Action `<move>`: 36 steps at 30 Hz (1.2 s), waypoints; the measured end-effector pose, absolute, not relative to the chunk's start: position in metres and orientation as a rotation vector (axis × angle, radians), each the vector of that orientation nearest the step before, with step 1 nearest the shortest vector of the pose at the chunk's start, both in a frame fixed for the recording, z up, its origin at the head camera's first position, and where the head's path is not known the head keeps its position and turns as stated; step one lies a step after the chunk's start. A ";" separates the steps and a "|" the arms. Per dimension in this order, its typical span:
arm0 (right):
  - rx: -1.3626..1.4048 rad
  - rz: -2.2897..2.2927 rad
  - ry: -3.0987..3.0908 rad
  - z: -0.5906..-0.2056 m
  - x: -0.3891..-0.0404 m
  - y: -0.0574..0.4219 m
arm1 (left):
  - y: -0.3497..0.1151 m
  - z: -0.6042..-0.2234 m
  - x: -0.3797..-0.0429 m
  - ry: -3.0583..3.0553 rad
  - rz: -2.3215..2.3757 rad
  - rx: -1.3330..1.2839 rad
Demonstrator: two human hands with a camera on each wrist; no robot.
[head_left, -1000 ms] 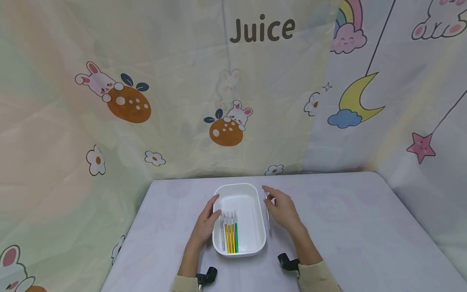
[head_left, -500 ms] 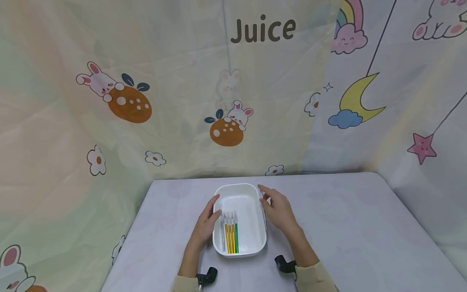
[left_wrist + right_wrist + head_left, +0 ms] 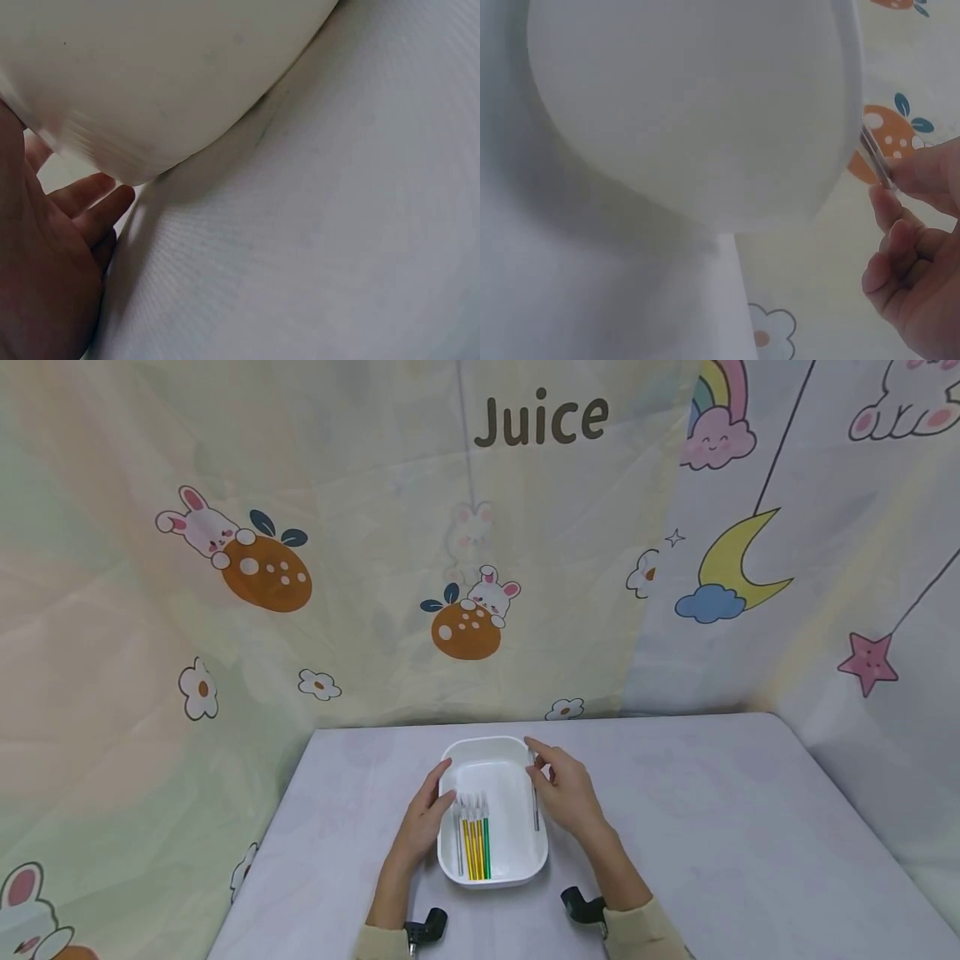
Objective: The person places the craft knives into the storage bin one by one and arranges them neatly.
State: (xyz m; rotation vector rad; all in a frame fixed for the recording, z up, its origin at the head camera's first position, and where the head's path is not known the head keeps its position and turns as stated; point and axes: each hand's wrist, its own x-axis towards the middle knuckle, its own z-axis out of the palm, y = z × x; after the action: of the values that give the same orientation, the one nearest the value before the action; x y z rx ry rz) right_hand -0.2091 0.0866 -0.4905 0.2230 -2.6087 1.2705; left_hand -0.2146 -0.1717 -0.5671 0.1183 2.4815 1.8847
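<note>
A white rectangular tray (image 3: 506, 856) with rounded corners sits on the table in front of me. My left hand (image 3: 422, 817) holds its left side, thumb at the rim; the left wrist view has the fingers (image 3: 105, 214) against the outer wall. Between thumb and fingertips, my right hand (image 3: 572, 792) pinches a slim silver pen-like tool (image 3: 536, 810) over the tray's right side. In the right wrist view the upper end of this silver tool (image 3: 875, 154) shows beside the rim, and the tray hides the rest. Several similar thin tools (image 3: 474, 847), with silver, yellow and green handles, lie side by side in the tray's left half.
White cloth covers the table (image 3: 712, 835), which extends to both sides of the tray. A printed fabric backdrop (image 3: 375, 568) rises directly behind the table's back edge. A black wrist camera (image 3: 426, 927) is worn on the left wrist, another black camera (image 3: 582, 906) on the right.
My right hand has moved left, bringing the silver tool from beside the tray to over its right side. The left hand and the tray have stayed in place.
</note>
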 end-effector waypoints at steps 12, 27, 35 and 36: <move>0.327 1.275 -2.610 -0.491 -0.202 0.066 | -0.172 -0.570 -0.216 2.457 1.908 0.120; 0.421 1.297 -2.648 -0.495 -0.195 0.048 | -0.172 -0.570 -0.216 2.463 1.909 0.139; 0.482 1.237 -2.650 -0.497 -0.192 0.039 | -0.171 -0.566 -0.215 2.460 1.912 0.125; 0.487 1.223 -2.659 -0.498 -0.192 0.038 | -0.171 -0.566 -0.215 2.462 1.915 0.132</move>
State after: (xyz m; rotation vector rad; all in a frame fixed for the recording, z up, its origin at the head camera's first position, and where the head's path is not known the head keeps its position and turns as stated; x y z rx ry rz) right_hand -0.1916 0.0380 -0.4979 0.4866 -2.6591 1.2231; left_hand -0.2149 -0.1714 -0.5660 0.1320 2.4621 1.9147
